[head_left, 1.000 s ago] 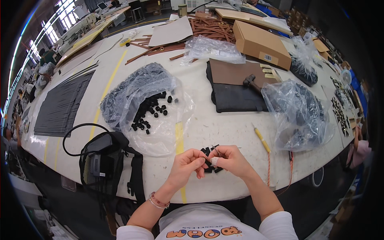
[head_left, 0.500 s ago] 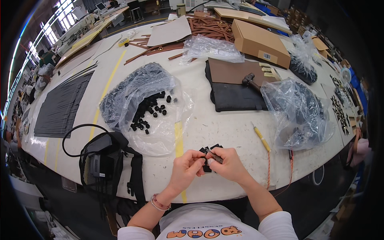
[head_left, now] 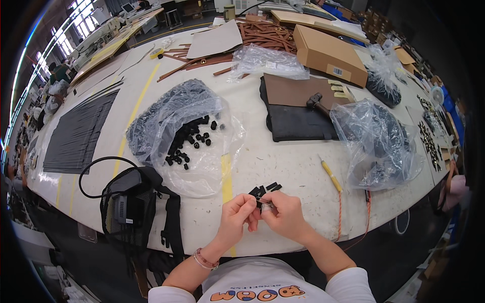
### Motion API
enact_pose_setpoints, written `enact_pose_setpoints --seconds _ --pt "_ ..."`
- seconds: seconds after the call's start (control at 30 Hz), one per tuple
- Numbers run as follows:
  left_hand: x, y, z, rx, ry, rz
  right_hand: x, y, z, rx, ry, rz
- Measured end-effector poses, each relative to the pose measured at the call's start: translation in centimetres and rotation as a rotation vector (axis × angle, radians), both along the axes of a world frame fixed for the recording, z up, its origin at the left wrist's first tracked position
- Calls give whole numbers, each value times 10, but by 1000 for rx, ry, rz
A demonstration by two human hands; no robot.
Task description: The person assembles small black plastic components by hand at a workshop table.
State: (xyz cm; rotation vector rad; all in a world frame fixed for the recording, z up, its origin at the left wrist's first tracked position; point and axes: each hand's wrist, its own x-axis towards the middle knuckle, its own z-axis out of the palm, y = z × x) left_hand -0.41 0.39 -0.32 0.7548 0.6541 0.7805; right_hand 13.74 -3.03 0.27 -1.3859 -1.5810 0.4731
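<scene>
My left hand and my right hand meet at the front middle of the table, fingertips almost touching. The left thumb and forefinger pinch a small black piece, mostly covered by the fingers. Closed too, my right hand grips something thin that its fingers hide; I cannot make out its kind. Just beyond the fingertips lies a small heap of short black strips. Farther left, small black knob-like parts spill from a clear plastic bag.
A yellow-handled pointed tool with an orange cord lies right of my hands. Beyond it are a bulky clear bag and a hammer on brown and black sheets. A black mesh bag stands left; a cardboard box sits far back.
Both hands have drawn slightly nearer to me, uncovering more of the black strips. The thin metallic tool that showed in my right hand is now mostly hidden by the fingers.
</scene>
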Motion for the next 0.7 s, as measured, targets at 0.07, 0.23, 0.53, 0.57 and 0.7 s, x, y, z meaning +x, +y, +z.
enact_pose_setpoints --seconds 0.07,0.23,0.53,0.57,0.7 --pt "-3 3 -1 -40 -14 -46 0 0 -2 177 -138 4" --pt "-4 5 1 -111 -16 -133 -1 0 -1 241 -152 3" --pt "-2 -3 -6 114 80 -61 -6 1 14 -217 317 27" --pt "-1 -5 -3 183 166 -43 -2 2 13 -218 317 24" --pt "-5 -3 6 235 291 -52 10 6 8 -447 309 213"
